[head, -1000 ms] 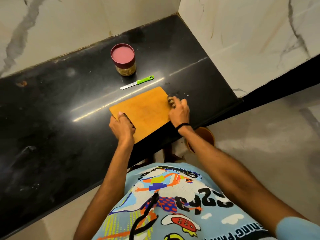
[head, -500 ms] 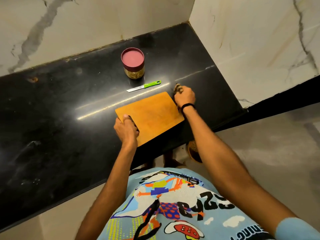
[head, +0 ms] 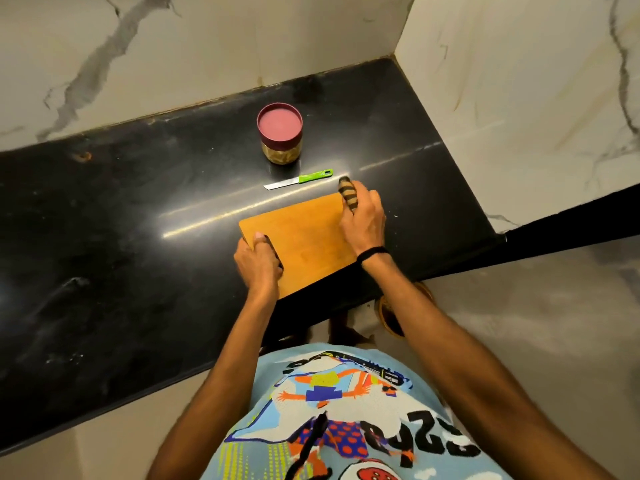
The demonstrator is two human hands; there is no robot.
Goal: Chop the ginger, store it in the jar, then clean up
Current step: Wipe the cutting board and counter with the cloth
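A wooden chopping board [head: 304, 237] lies on the black counter [head: 121, 237] at its front edge. My left hand [head: 258, 263] grips the board's near-left corner, thumb on top. My right hand [head: 362, 220] holds a striped cloth [head: 348, 195] bunched at the board's far-right corner. Behind the board lies a green-handled knife [head: 299, 180] with its blade pointing left. Further back stands the jar [head: 280, 133] with a maroon lid on it and chopped ginger showing through the glass.
Marble walls close the counter at the back and on the right. An orange round container [head: 391, 311] stands on the floor below the counter edge, by my right forearm. Small specks lie on the counter right of the board.
My right hand with the cloth slid from the board's right edge up to its far-right corner. My left hand kept its grip on the board.
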